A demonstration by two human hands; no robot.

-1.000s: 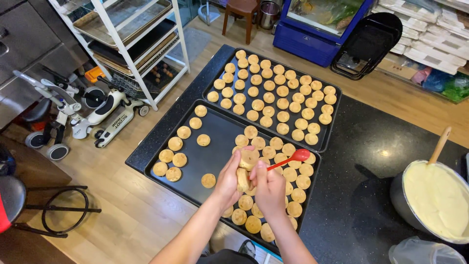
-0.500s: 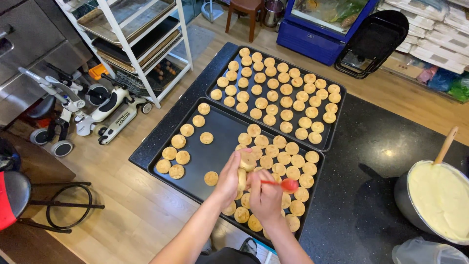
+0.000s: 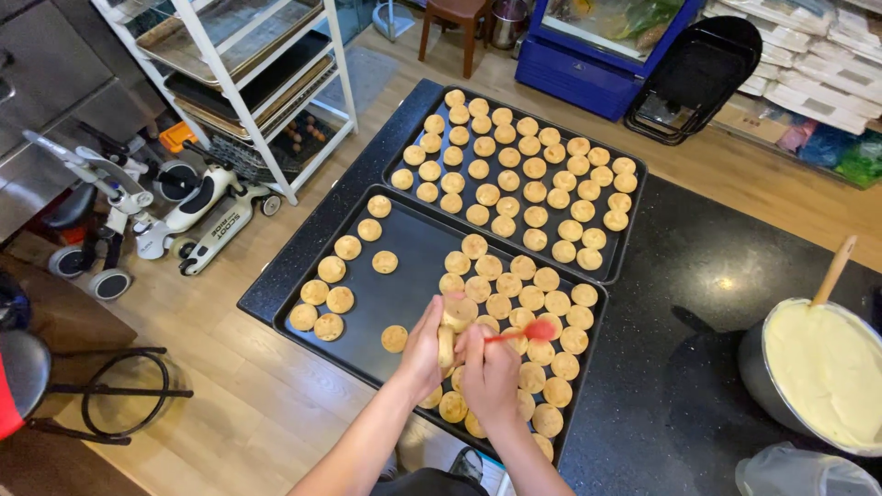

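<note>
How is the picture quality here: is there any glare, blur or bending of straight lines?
Head view: even indoor light, soft glare on the black counter; the white rack leans outward from wide-angle distortion; the hands, left hand and right hand, look sharp; the near tray is clear.

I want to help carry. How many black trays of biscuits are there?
2. The far tray lies full; the near tray, touching it, sits under both hands. None looks hidden.

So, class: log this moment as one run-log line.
left hand: holds cookie | right hand: holds red spatula | both: over near tray | bowl: right
</note>
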